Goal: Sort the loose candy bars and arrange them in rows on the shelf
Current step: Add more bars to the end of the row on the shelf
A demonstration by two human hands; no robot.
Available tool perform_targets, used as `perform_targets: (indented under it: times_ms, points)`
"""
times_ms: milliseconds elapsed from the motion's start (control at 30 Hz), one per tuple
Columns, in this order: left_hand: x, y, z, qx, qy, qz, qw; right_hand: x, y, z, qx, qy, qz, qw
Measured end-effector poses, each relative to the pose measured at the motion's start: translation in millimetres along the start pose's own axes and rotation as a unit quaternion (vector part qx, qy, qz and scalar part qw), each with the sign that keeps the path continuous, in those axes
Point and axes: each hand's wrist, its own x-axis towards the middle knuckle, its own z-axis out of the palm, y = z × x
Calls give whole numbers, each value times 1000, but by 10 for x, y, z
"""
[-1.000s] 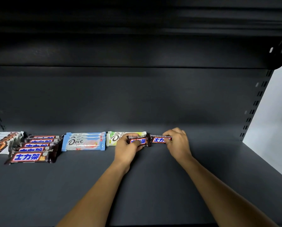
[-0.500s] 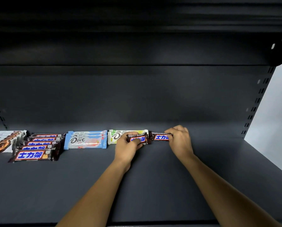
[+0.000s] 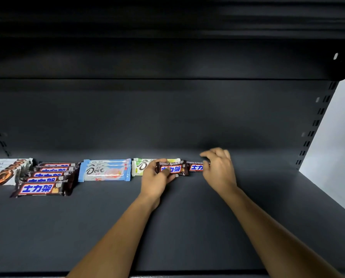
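Brown candy bar (image 3: 174, 168), blue-and-white lettering, at centre frame on the shelf (image 3: 167, 227), back row. The left hand (image 3: 157, 178) grasps it: thumb across the front of the wrapper, fingers curled round its left end. A second brown bar (image 3: 195, 167) lies end to end with it, just to the right; the two wrappers touch or nearly so. The right hand (image 3: 218, 167) is at that second bar's right end, fingers (image 3: 213, 152) loosely curled and poised above the wrapper, blurred. No grip shows, so it reads as released; whether the thumb touches the bar is hidden. Both forearms run in from the lower edge of the frame. Behind the left hand, a white-and-green Dove bar (image 3: 138, 167), partly covered. Left of that, blue Dove bars (image 3: 105, 171) stacked flat. Further left, a row of brown bars (image 3: 45, 178) with the same lettering, overlapping front to back, the frontmost fully readable. At the far left edge, white Dove bars with orange-brown print (image 3: 3, 171), cut off by the frame. Dark back panel (image 3: 167, 117) above; slotted upright (image 3: 316, 123) at right, a pale wall (image 3: 340, 137) beyond it.
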Motion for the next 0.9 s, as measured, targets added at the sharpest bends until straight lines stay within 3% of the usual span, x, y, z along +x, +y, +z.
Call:
perform_targets:
  times_ms: [167, 333, 533, 733, 900]
  points:
    - [0, -2, 7, -10, -24, -7, 1000, -40, -323, -62, 80, -40, -149, 985]
    - [-26, -2, 32, 13, -57, -2, 998, -115, -384, 21, 25, -99, -205, 973]
    - [-50, 15, 45, 44, -53, 10, 998, -55, -252, -56, 24, -106, -163, 981]
    - [41, 13, -35, 121, 8, 48, 991, 87, 100, -241, -38, -29, -2, 999]
    - [32, -5, -38, 151, 10, 58, 987, 61, 348, -298, -51, -11, 88, 995]
